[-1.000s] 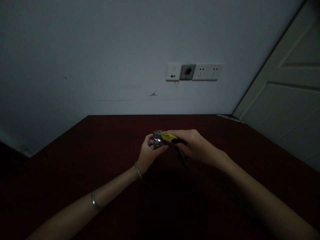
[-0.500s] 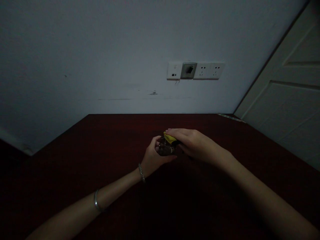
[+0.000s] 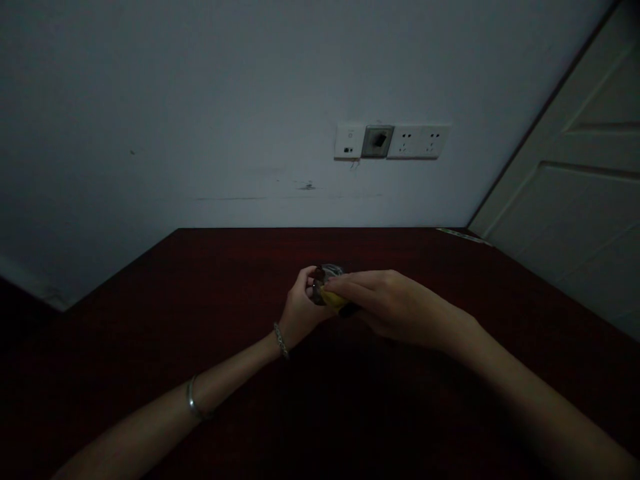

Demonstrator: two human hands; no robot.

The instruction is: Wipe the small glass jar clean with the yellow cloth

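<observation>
Over the middle of a dark red table [image 3: 200, 373], both my hands meet on a small shiny silver object [image 3: 328, 272]. My left hand [image 3: 301, 311] is curled round it from the left, a bracelet on that wrist. My right hand [image 3: 387, 305] reaches in from the right, its fingers pinched on a yellow and black piece [image 3: 332, 299] pressed against the silver object. The room is dim and the silver object's shape is hard to make out, as the fingers hide most of it.
A pale wall stands behind the table, with a row of sockets and a switch [image 3: 392, 141]. A white door [image 3: 580, 193] is at the right. A thin flat strip [image 3: 463, 234] lies at the table's far right corner.
Both hands have stayed together over the table's middle. The silver object has been turned in my left hand, and the yellow piece has shifted from its top to its near side.
</observation>
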